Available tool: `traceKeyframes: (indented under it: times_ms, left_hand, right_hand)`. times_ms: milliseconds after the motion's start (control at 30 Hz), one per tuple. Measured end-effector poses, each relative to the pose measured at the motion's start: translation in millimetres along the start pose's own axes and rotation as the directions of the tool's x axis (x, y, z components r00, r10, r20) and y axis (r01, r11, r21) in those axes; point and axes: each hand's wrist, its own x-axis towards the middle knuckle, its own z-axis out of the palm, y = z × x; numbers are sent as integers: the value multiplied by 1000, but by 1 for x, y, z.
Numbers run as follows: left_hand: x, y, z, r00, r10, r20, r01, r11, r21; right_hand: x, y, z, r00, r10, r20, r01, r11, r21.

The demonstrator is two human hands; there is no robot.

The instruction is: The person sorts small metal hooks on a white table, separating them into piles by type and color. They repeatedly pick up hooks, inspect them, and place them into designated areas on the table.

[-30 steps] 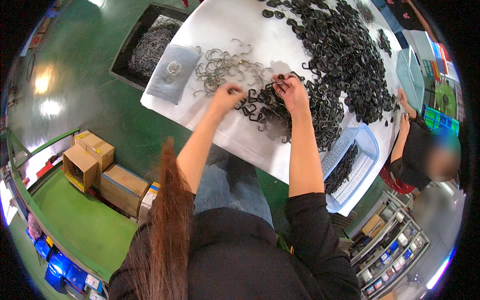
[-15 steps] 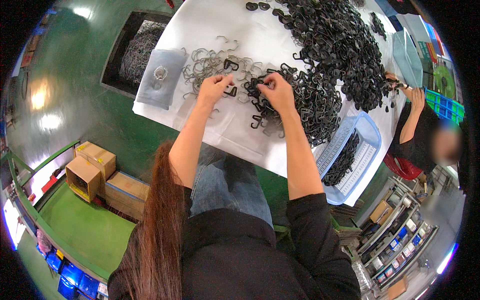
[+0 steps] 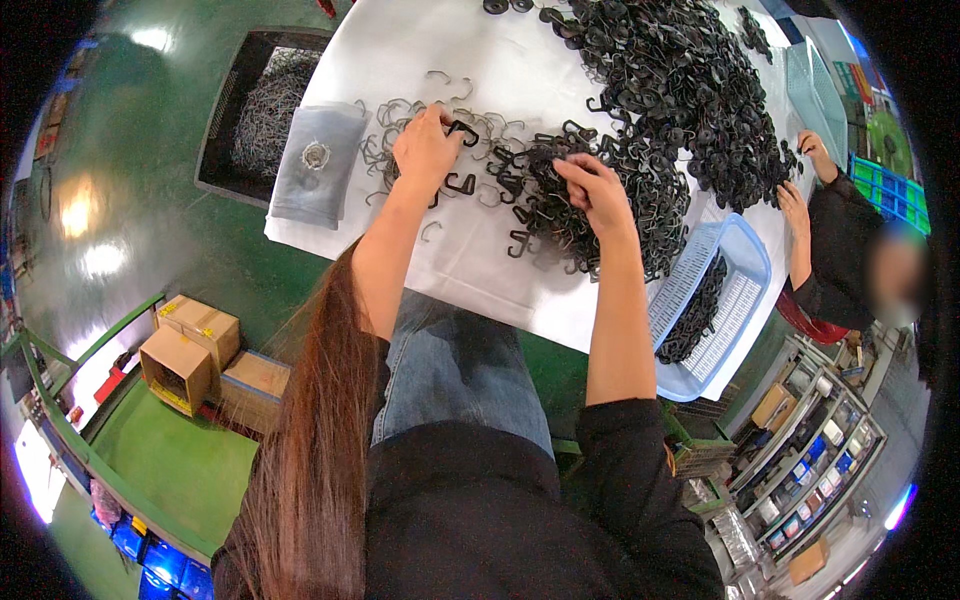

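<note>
My left hand [image 3: 427,150] reaches over the scattered bare wire hooks [image 3: 392,120], its fingers bent together. A black plastic hook [image 3: 463,132] lies against its fingertips; what is between the fingers is hidden. Another black hook [image 3: 461,184] sits just below that hand. At the near edge of a heap of black hooks [image 3: 640,225], my right hand [image 3: 597,190] hovers with its index finger stretched out and the others partly curled. Nothing shows clearly in it.
Round black parts [image 3: 720,120] are heaped across the far right of the white-covered table [image 3: 480,275]. A blue basket [image 3: 735,340] holds black hooks. Left are a grey plastic bag [image 3: 318,165] and a dark crate [image 3: 215,150] of wire pieces. A co-worker's hands [image 3: 797,210] work at the right edge.
My left hand has moved farther out, up into the wire hooks. My right hand has shifted right, over the black hook heap, and its pinch has loosened. The co-worker's hands have moved apart.
</note>
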Motion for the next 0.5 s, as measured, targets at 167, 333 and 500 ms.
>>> traceKeyframes:
  times_ms: [167,333,500]
  left_hand:
    - [4,-12,-27,979,14,205,72,911,-406]
    - [-12,-16,-58,863,140,485,473,112,-874]
    - [-14,-12,-48,833,-26,553,540,258,-801]
  right_hand:
    - [-18,4,-10,995,-25,-100,-13,932,-362]
    - [-33,-4,-3,981,-43,187,-24,940,339]
    - [18,2,41,995,-70,68,94,869,-485]
